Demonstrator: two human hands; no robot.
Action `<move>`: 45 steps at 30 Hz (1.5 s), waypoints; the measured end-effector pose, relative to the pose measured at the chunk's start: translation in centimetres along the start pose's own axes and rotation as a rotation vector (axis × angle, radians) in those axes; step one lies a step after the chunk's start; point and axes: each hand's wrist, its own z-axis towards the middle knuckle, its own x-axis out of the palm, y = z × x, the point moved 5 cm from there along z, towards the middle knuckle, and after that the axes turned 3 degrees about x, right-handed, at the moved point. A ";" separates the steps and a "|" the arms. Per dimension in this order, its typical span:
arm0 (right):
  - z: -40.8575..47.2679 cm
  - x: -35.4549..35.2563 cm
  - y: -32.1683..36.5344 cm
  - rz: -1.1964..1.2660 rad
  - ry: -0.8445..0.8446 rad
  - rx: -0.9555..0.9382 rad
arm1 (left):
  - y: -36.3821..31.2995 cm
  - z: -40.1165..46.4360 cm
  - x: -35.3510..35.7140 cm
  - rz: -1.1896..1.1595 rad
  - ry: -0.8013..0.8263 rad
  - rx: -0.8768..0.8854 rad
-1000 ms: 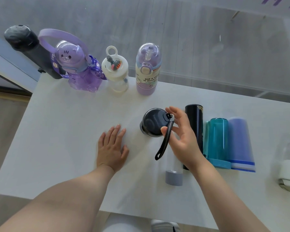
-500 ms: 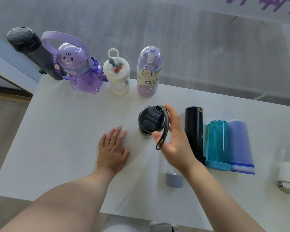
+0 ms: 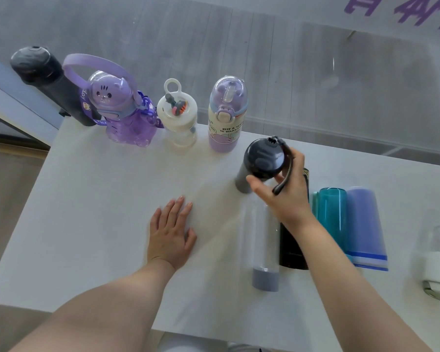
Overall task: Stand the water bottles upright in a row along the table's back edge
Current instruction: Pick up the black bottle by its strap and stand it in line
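Dark-lidded bottle (image 3: 262, 161) in right hand (image 3: 287, 191), near desk's back edge.

Grey base, tilted, loop strap hanging; right fingers (image 3: 258, 185) clenched round the lid. It sits just right of four upright bottles (image 3: 225, 115) lining the back edge; open desk (image 3: 99, 212) to the right along that edge. Left hand (image 3: 170, 232) flat, fingers released. Lying bottles (image 3: 333, 219) at right.

right hand (image 3: 286, 196): grips dark-capped bottle (image 3: 261, 161), strap beside its fingers (image 3: 296, 161)
left hand (image 3: 172, 231): flat on table (image 3: 99, 212)
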 end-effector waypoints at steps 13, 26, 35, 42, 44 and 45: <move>8.3 -1.4 0.6 0.003 -0.059 0.015 | -0.1 0.1 -0.2 -0.011 0.000 -0.016; 9.9 -1.7 0.5 0.007 -0.012 0.000 | 0.0 0.0 -0.2 -0.010 0.011 -0.018; 8.9 -3.0 -1.0 -0.078 0.112 0.105 | 0.0 0.1 -0.1 -0.017 0.014 -0.020; 2.6 -6.0 -3.0 -0.305 -0.010 0.117 | 0.0 0.0 -0.2 -0.012 0.007 -0.023; 0.1 -6.3 -3.3 -0.415 -0.043 0.006 | -0.1 0.0 -0.2 -0.015 0.002 -0.022; -1.1 -6.3 -3.7 -0.474 -0.036 -0.049 | -0.1 0.0 -0.2 -0.016 0.000 -0.021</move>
